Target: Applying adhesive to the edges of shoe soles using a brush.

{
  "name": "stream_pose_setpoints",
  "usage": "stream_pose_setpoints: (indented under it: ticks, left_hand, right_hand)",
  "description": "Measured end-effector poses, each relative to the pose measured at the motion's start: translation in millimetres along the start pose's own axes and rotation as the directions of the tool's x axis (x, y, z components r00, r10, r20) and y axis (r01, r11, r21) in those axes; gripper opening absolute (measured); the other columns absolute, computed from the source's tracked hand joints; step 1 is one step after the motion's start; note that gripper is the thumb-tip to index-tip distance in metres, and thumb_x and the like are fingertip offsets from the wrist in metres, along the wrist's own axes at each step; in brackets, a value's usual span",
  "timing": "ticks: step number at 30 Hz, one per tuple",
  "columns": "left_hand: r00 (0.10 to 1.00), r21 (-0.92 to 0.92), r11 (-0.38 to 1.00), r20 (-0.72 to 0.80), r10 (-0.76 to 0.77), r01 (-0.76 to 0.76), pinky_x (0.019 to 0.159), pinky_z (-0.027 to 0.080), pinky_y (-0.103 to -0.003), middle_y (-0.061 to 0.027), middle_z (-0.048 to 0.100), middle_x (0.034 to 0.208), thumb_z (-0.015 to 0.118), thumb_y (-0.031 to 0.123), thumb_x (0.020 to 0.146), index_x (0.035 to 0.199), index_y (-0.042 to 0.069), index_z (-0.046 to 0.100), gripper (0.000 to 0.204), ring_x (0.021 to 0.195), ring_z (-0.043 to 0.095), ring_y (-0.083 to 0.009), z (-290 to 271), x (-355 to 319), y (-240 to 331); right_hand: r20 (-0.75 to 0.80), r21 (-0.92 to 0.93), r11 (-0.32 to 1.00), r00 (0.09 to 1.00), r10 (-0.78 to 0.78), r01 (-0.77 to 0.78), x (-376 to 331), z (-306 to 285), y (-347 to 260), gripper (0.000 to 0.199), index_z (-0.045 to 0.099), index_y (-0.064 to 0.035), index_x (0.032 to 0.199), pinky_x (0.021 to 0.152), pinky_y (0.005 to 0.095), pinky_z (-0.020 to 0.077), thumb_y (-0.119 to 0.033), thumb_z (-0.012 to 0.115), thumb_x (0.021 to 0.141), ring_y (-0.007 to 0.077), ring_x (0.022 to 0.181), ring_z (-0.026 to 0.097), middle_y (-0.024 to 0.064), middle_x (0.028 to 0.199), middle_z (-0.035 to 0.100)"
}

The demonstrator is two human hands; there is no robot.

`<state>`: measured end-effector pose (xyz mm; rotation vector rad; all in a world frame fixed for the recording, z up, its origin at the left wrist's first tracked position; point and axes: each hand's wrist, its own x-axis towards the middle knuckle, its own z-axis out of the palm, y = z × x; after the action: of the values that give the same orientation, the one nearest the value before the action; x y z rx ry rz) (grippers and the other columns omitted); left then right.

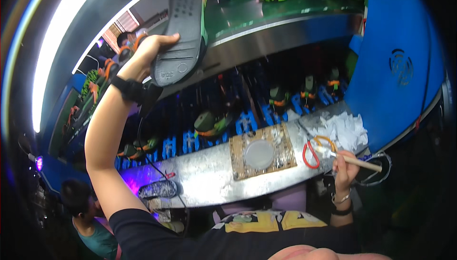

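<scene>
My raised left hand (146,55) grips a sandal (178,34) by its side, thumb lying across it. The sandal shows a dark grey sole face with small holes and grooves, and orange and green edges; the fingers behind it are partly hidden. Low at the right, my right hand (343,173) is closed round the pale wooden handle of a brush (365,163). Its whitish end points left, towards scissors (310,156) with red and orange handles. Left of these, a round translucent lid or dish (259,154) rests on a smeared brown board (238,168).
Crumpled white paper (346,129) lies at the right end of the metal bench (204,184). Beyond it, green-and-orange sandals (209,123) stand on a rack with blue holders. More sandals ride a green belt (238,17) above. A blue panel (395,60) bounds the right; another person (85,212) is at lower left.
</scene>
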<state>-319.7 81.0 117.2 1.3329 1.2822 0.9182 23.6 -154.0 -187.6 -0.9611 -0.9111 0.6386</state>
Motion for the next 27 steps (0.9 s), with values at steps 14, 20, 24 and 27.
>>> stream_pose_setpoints:
  ticks: [14, 20, 24, 27]
  left_hand:
    - [0.903, -0.876, 0.483, 0.199, 0.382, -0.011, 0.089, 0.040, -0.042, -0.0246, 0.044, 0.114, 0.052, 0.014, 0.057, 0.120, -0.008, 0.032, 0.069, 0.105, 0.047, -0.0334, 18.1, -115.6, -240.2]
    - [0.951, -0.936, 0.332, 0.203, 0.233, 0.118, 0.087, 0.041, -0.047, -0.0287, 0.032, 0.125, 0.051, 0.020, 0.063, 0.126, -0.006, 0.025, 0.074, 0.113, 0.038, -0.0388, -1.0, -132.8, -288.7]
    - [0.958, -0.935, 0.286, 0.256, 0.128, 0.211, 0.084, 0.042, -0.047, -0.0307, 0.033, 0.123, 0.037, 0.042, 0.072, 0.129, -0.001, 0.025, 0.073, 0.108, 0.042, -0.0420, -14.6, -146.9, -316.2]
    - [0.964, -0.918, 0.322, 0.260, 0.057, 0.229, 0.082, 0.043, -0.048, -0.0292, 0.034, 0.123, 0.030, 0.047, 0.075, 0.129, 0.000, 0.025, 0.072, 0.107, 0.042, -0.0416, -24.4, -153.1, -335.6]
  right_hand:
    - [0.568, -0.301, 0.932, 0.823, 0.006, 0.201, 11.5, 119.4, 25.0, 0.006, 0.058, 0.0001, 0.082, 0.048, 0.0169, 0.0319, -0.002, 0.058, 0.076, 0.0038, 0.055, 0.041, 0.0025, 0.075, 0.056]
    - [0.617, -0.476, 0.854, 0.772, 0.153, 0.211, 15.8, 139.0, 46.2, 0.007, 0.058, -0.0014, 0.081, 0.047, 0.0201, 0.0330, -0.006, 0.058, 0.076, 0.0060, 0.052, 0.042, 0.0039, 0.070, 0.055]
    - [0.614, -0.516, 0.831, 0.767, 0.189, 0.209, 14.8, 142.5, 54.1, 0.007, 0.057, -0.0017, 0.081, 0.046, 0.0201, 0.0324, -0.008, 0.058, 0.077, 0.0058, 0.052, 0.041, 0.0032, 0.069, 0.054]
    - [0.603, -0.486, 0.854, 0.778, 0.177, 0.183, 12.8, 141.7, 57.5, 0.007, 0.057, -0.0017, 0.081, 0.046, 0.0189, 0.0313, -0.008, 0.058, 0.077, 0.0045, 0.052, 0.040, 0.0016, 0.068, 0.053]
